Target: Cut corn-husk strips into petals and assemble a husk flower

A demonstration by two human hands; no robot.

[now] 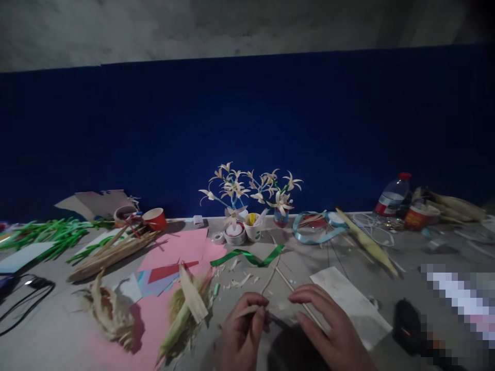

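My left hand (247,327) is closed, with thumb and fingers pinching a pale strip of corn husk (247,311). Beside it, my right hand (328,322) has its thumb and fingers apart. A thin wooden stick (284,277) runs under the right hand, between thumb and fingers; whether they touch it I cannot tell. A pale cord (269,278) lies just beyond my left hand. Left of it rest a green-and-cream corn husk (176,330) and a cut husk piece (193,293). Beyond both hands, a shiny green ribbon (251,257) curls on the table.
Husk flowers (232,188) stand at the back beside a white cup (253,229). Pink paper (174,250) and a dried husk (112,314) lie left. White paper (348,304), blue ribbon (297,232), a plastic bottle (392,198) and a black object (406,327) are right.
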